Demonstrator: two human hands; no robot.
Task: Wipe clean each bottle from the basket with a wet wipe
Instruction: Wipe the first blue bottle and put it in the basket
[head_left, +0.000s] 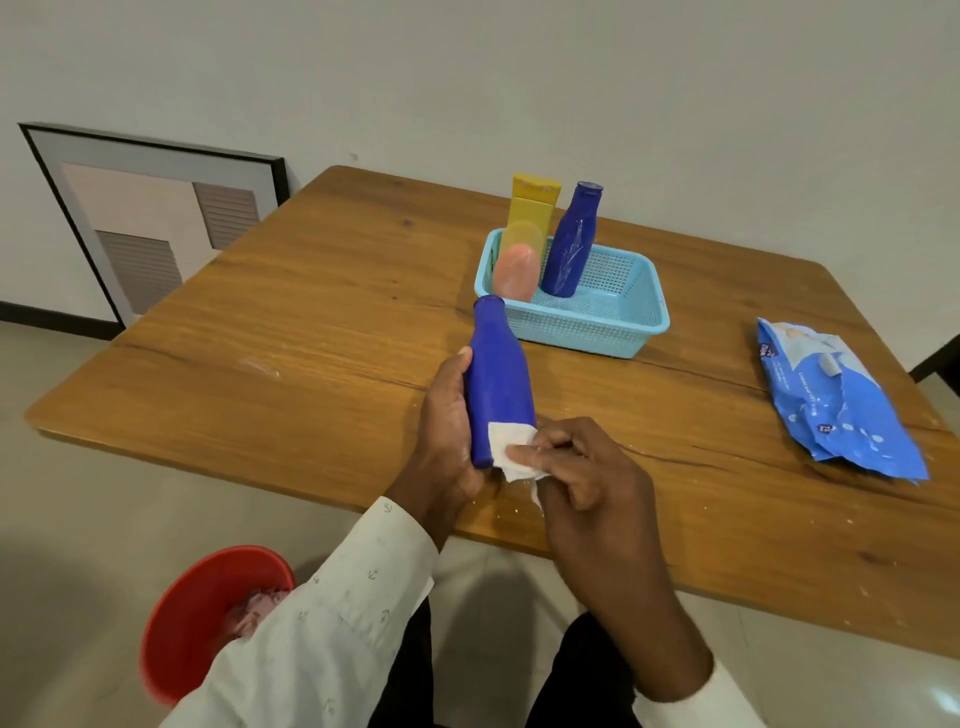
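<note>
My left hand (448, 415) wraps its curled fingers and thumb around the lower body of a blue bottle (497, 384), holding it tilted with the neck pointing away from me, just above the near edge of the wooden table (311, 322). My right hand (582, 467) pinches a white wet wipe (506, 449) between thumb and fingers and presses it against the bottle's base end, so the wipe folds over the bottom corner of the blue plastic. Both wrists show pale shirt cuffs; the left sleeve (332, 613) carries a small anchor print. Beyond the held bottle, nearly touching its neck in this view, sits a light blue plastic basket (613, 317) with a perforated wall. Three bottles stand inside it at the left end: a second blue bottle (571, 244) upright, a yellow bottle (532, 208) behind, and a pink bottle (515, 273) in front of the yellow one. Well to the right on the table lies a blue pack of wipes (841, 405), flat and crumpled. On the floor at my left, partly hidden by the sleeve, is a red bowl-shaped bin (208, 613) with something pale inside. A framed picture (150, 218) leans against the wall at far left.
</note>
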